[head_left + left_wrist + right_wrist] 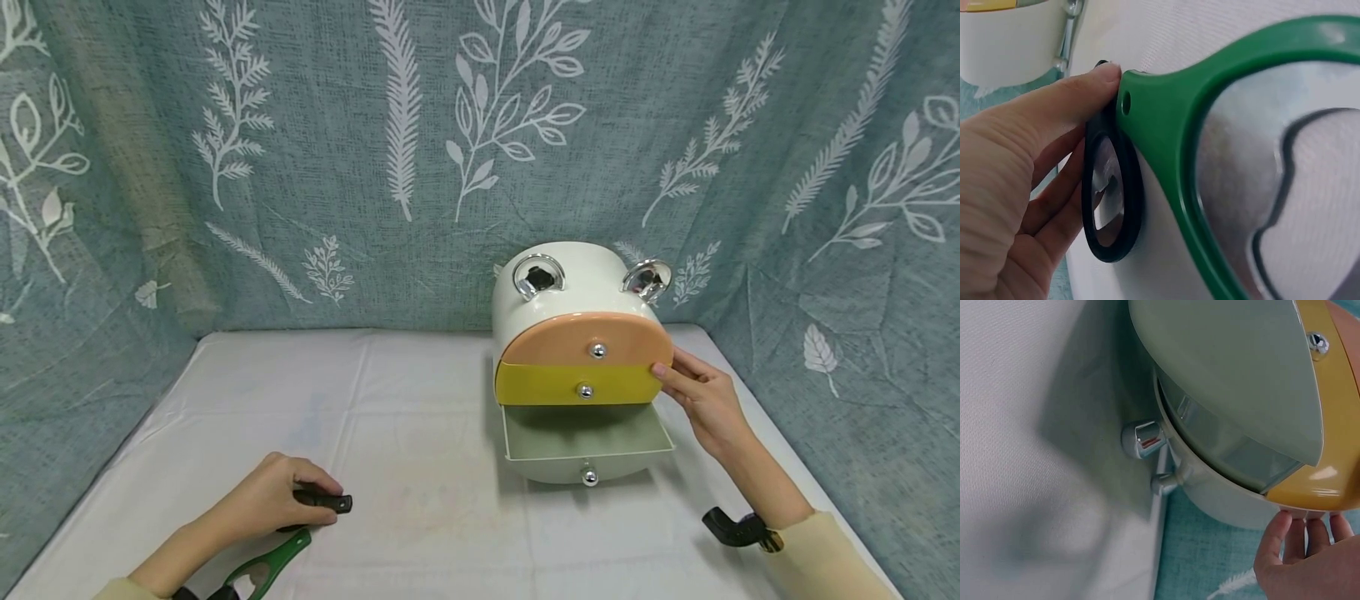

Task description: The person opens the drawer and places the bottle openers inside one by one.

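A white frog-shaped drawer cabinet [577,279] stands at the back right, with an orange drawer [555,342] and a yellow drawer [540,384] pushed in. Below them the pale green drawer [555,472] is pulled out. My right hand [705,400] holds the cabinet's right side, thumb at the yellow drawer's edge, fingers along the casing. At the front left, my left hand [277,500] pinches the end of a black-rimmed oval tool [1129,231] with a shiny middle. Close beside it lies a green-framed tool [281,560], its handle end pierced by a hole [1125,102].
White cloth [420,467] covers the table. A blue-green curtain with white leaf prints [337,150] hangs behind and on both sides. Two shiny round eyes [538,277] stick up from the cabinet top. A black wrist mount [731,527] juts from the right wrist.
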A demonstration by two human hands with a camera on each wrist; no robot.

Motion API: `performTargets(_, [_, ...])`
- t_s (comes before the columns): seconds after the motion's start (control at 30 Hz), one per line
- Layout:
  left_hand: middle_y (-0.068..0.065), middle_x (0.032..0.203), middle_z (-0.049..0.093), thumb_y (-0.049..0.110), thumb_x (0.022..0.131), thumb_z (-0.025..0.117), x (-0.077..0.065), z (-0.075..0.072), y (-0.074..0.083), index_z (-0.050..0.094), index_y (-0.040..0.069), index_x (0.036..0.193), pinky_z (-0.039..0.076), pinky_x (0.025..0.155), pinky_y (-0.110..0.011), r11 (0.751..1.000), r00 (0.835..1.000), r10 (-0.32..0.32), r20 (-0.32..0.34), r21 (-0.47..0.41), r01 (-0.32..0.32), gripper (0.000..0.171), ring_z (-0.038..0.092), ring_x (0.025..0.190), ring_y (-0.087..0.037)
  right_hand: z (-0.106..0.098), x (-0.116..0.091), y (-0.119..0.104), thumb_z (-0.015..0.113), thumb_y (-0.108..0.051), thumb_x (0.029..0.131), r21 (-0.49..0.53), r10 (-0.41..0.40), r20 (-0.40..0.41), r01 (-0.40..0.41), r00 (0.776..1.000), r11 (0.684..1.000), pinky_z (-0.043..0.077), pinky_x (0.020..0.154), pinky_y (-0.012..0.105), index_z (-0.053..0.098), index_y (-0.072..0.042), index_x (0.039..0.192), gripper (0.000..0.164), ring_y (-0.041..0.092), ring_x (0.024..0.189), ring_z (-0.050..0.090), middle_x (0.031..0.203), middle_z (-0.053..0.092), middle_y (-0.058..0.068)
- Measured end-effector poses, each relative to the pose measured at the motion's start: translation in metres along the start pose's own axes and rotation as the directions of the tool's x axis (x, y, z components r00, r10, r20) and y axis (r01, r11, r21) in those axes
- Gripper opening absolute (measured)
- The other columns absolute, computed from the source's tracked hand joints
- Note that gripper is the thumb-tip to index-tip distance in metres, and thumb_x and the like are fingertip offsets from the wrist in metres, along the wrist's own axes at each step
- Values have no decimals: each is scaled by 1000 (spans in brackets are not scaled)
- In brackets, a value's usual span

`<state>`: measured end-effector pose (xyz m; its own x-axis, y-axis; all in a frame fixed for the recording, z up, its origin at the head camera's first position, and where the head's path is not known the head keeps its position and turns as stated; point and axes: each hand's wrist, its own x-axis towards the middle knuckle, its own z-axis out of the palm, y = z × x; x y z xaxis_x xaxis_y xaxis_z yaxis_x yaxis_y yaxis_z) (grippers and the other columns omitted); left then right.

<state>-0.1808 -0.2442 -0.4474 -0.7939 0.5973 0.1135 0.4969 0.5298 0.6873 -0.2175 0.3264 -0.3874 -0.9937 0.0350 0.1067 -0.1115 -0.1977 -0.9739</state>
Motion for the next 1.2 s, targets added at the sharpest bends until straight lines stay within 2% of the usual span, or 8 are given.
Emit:
performTargets(0.37, [10, 88, 70, 25, 78, 85, 3, 2, 4, 79, 15, 91, 56, 65, -26, 999, 1000, -2, -12, 45, 3, 17, 66, 81, -9, 1, 0, 0, 72, -7, 91, -6, 2, -10, -2, 1000, 1000, 50, 92, 28, 52, -2, 141, 54, 13, 106, 65, 120, 66, -1])
performTargets(0.7, [11, 88, 71, 26, 80, 84, 11, 3, 10, 80, 14, 93, 56, 64, -28, 999, 998, 37, -46, 14, -36, 18, 67, 80, -9, 1, 0, 1, 72, -7, 91, -2, 8, -21, -8, 1000, 1000, 50, 92, 28, 50, 0, 143, 57, 13, 106, 65, 120, 66, -1])
performTargets(0.83, [11, 89, 71, 25, 80, 84, 16, 4, 14, 80, 17, 93, 57, 67, -29, 997, 994, 75, -82, 4, -75, 16, 67, 81, -9, 1, 0, 1, 72, -8, 91, -8, 3, -20, -4, 1000, 1000, 50, 92, 28, 47, 1, 144, 60, 13, 107, 64, 121, 65, -1])
performTargets(0.97, [10, 88, 72, 20, 80, 84, 26, 7, 23, 80, 16, 93, 57, 61, -30, 991, 983, 132, -129, -12, -135, 15, 67, 79, -9, 1, 0, 1, 72, -8, 91, -8, 1, -19, -1, 1000, 1000, 50, 92, 28, 47, 1, 144, 59, 13, 107, 64, 121, 65, -2])
performTargets(1.2, [6, 88, 72, 15, 81, 83, 55, 13, 48, 80, 13, 96, 53, 54, -29, 968, 959, 225, -172, -78, -240, 15, 65, 74, -10, 0, 0, 2, 72, -9, 91, -14, 0, -11, 0, 1000, 1000, 49, 93, 29, 47, 0, 144, 59, 13, 108, 64, 122, 65, -1])
